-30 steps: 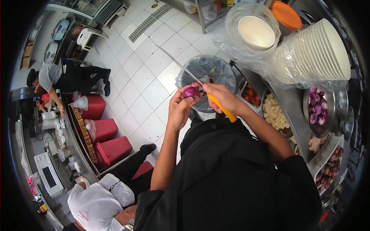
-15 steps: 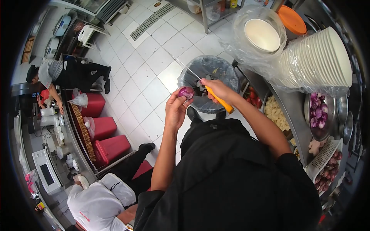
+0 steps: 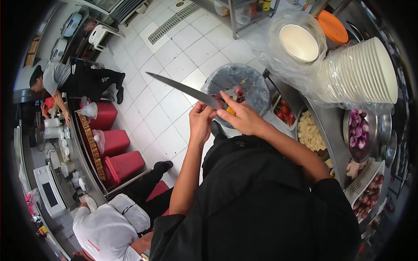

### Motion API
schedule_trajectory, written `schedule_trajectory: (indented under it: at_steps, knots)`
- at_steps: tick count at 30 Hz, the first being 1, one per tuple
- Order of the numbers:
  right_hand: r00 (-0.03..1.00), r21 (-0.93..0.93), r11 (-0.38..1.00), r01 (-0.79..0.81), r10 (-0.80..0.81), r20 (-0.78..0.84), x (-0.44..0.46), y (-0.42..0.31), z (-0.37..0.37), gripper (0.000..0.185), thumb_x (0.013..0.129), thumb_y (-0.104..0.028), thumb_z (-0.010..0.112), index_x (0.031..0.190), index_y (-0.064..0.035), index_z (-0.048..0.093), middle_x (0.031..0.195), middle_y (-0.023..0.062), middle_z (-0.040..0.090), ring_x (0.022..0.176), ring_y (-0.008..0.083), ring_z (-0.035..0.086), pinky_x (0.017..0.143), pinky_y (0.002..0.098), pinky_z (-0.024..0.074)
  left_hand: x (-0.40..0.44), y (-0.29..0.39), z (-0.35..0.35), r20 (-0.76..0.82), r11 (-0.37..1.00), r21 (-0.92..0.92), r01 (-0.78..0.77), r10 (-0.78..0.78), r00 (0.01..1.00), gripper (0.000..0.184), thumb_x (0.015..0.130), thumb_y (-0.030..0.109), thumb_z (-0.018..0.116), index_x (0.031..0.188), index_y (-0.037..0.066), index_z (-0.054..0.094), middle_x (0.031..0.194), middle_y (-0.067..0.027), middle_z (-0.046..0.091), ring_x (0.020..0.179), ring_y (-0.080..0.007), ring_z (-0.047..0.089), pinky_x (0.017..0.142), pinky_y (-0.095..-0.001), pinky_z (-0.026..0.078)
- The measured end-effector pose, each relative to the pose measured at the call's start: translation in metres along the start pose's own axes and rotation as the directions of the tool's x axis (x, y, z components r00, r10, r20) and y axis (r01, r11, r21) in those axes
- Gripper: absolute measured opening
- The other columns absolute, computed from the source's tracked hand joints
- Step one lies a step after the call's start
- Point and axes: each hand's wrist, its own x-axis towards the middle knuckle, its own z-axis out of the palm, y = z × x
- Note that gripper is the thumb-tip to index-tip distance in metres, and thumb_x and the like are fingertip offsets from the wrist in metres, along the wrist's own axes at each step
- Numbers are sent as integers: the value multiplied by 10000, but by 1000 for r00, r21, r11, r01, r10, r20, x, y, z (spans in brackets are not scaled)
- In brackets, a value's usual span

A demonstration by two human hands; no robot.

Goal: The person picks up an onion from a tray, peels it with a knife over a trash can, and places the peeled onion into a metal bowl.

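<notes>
My right hand (image 3: 244,117) grips a large kitchen knife by its orange handle (image 3: 231,110), index finger stretched along it. The broad blade (image 3: 183,88) points to the upper left, its flat side towards me. Close to the blade's base, my left hand (image 3: 201,122) is closed with fingertips pinched. A bit of red onion (image 3: 215,96) shows behind the blade at those fingertips; most of it is hidden. Below both hands stands a bin lined with a clear bag (image 3: 257,82), with a purple onion piece (image 3: 238,90) and scraps inside.
At right, a steel counter (image 3: 324,126) bears stacked white tubs (image 3: 357,74), a bowl of peeled purple onions (image 3: 359,129) and a white basket (image 3: 364,178) of unpeeled ones. Pale chopped food (image 3: 310,132) and red produce (image 3: 285,114) sit nearer. Two co-workers (image 3: 106,226) stand at left beside red bins (image 3: 124,167).
The knife has turned from nearly edge-on to showing its broad side, its blade swinging left and down across the onion. My right hand has shifted slightly down and opened its index finger outward.
</notes>
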Motion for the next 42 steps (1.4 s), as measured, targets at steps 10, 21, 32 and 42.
schedule_trajectory:
  at_steps: [10, 21, 32, 42]
  knots:
    - [998, -18, 1000, 19, -20, -59, -1, 16, 7, 649, 924, -394, 504, 1413, -9, 322, 610, 116, 504, 566, 188, 524, 564, 332, 413, -4, 0, 9, -30, 999, 31, -8, 9, 1000, 191, 848, -13, 559, 1037, -37, 558, 927, -82, 621, 793, -129, 615, 753, -279, 532]
    - [967, 548, 799, -247, 171, 187, 1, 17, -13, 553, 939, -431, 458, 1359, -72, 458, 588, 9, 490, 449, 68, 426, 424, 232, 357, -13, 2, 1, 119, 1000, -17, -4, 6, 993, 313, 833, -7, 542, 1144, -46, 528, 1083, -138, 603, 992, -217, 604, 928, -390, 500]
    - [926, 589, 715, -376, 311, 213, 23, 50, -10, 428, 950, -472, 442, 1054, -75, 564, 575, 23, 461, 429, 87, 424, 390, 231, 359, -4, -13, -20, 174, 938, -338, 76, -17, 985, 341, 845, 23, 503, 1176, -55, 470, 1151, -187, 574, 1086, -321, 576, 1007, -431, 443]
    - [876, 292, 830, -475, 478, 65, 71, 111, 29, 674, 912, -491, 479, 1390, -28, 373, 637, 68, 506, 485, 140, 483, 419, 290, 401, -8, -9, -37, 114, 917, -379, 124, -86, 990, 385, 826, 70, 568, 1180, -36, 462, 1128, -178, 583, 1088, -310, 570, 991, -382, 457]
